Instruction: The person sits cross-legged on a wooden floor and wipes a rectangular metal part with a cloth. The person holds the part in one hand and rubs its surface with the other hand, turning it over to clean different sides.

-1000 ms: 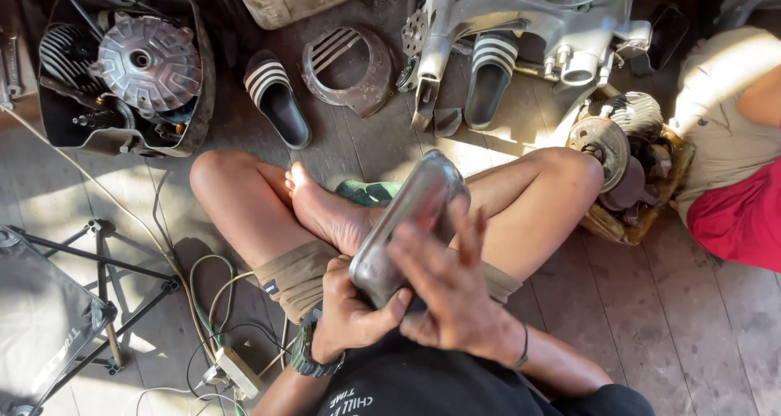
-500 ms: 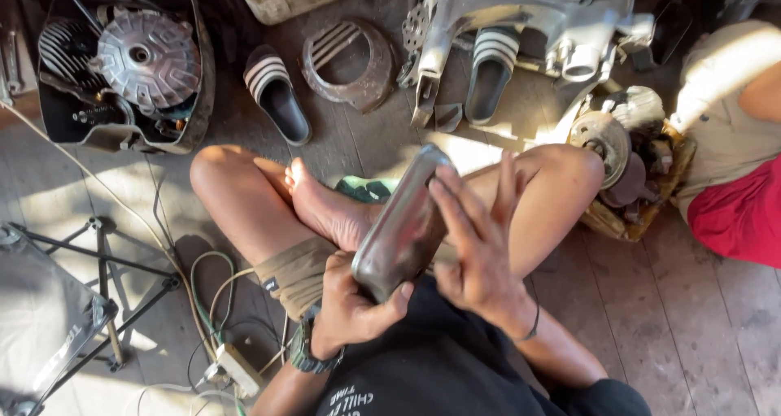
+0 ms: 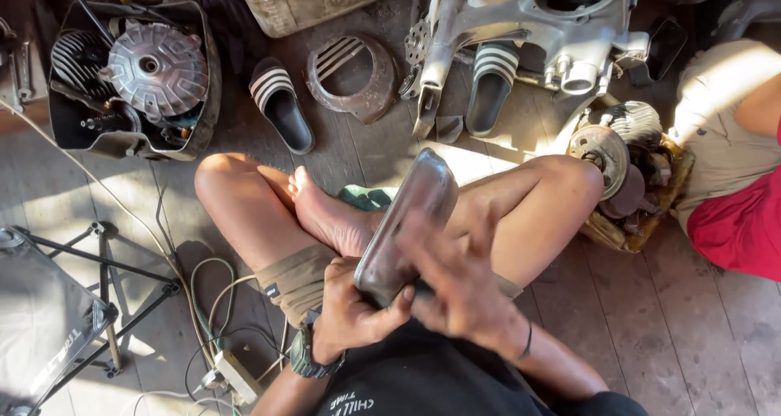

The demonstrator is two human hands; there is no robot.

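I sit cross-legged on a wooden floor. My left hand (image 3: 351, 314), with a watch at its wrist, grips the near end of an elongated, rounded metal cover (image 3: 404, 221) that stands tilted over my lap. My right hand (image 3: 455, 274) lies flat against the cover's right side with the fingers spread; it is blurred by motion. A green cloth (image 3: 366, 196) shows under the cover beside my bare foot.
A black bin with a finned engine part (image 3: 154, 68) stands at the far left. Two striped slippers (image 3: 279, 100), a rusty round cover (image 3: 350, 74), a grey engine casing (image 3: 561, 17) and a basket of parts (image 3: 622, 164) lie ahead. Another person sits at right (image 3: 732, 180). Cables and a power strip (image 3: 236, 371) lie at left.
My right hand slid up along the cover's side and has come back down toward its near end. My left hand has kept its grip on the cover.
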